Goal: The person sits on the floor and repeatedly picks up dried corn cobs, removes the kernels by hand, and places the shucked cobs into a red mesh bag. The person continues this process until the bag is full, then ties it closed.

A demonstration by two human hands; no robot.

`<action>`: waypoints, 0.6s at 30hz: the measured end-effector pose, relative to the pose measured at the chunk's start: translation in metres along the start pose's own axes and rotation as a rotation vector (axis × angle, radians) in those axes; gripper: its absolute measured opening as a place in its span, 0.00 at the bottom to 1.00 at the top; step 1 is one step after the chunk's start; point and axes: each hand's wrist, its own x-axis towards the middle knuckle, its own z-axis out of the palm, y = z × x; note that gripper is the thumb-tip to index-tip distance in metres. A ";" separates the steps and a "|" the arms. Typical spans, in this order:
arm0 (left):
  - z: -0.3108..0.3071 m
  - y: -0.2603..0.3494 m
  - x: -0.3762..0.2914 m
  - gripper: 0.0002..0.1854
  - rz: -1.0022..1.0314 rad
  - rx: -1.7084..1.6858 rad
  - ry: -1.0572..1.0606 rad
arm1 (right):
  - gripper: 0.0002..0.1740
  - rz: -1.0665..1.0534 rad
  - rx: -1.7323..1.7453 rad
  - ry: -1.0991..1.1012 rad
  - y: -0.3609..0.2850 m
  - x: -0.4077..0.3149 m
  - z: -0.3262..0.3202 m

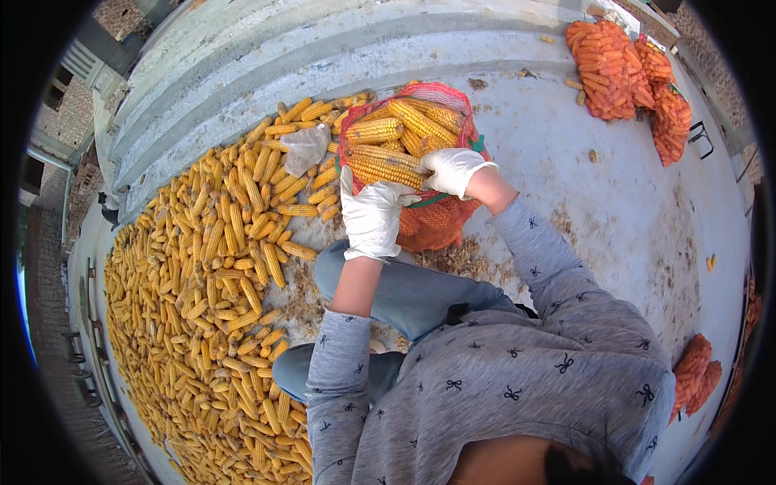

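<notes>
A red mesh sack [424,232] full of yellow corn cobs [418,124] stands before me with its mouth open. My left hand [377,219], in a white glove, is at the near left edge of the mouth, its thumb pointing up and its fingers bent toward the rim. At the near right edge is my right hand [456,171], also gloved in white, with its fingers bent by the cobs and the mesh rim. What lies under the fingers of both hands is hidden. A green tie [478,143] shows on the sack's right side.
Loose corn cobs [212,273] form a large heap at the left, with a clear plastic bag [305,148] on its upper part. Concrete steps [254,66] rise beyond. Filled mesh sacks [609,70] stand at the upper right, another [697,376] at the lower right.
</notes>
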 end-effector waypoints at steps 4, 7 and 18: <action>-0.001 0.009 -0.003 0.05 0.107 0.202 0.034 | 0.15 0.085 -0.039 0.091 0.017 -0.003 -0.020; -0.001 0.007 -0.005 0.07 -0.022 0.220 0.204 | 0.12 0.168 0.031 0.280 0.033 -0.002 -0.026; -0.022 -0.048 0.022 0.31 -1.063 -0.562 0.261 | 0.44 0.427 0.037 0.740 0.077 0.028 -0.029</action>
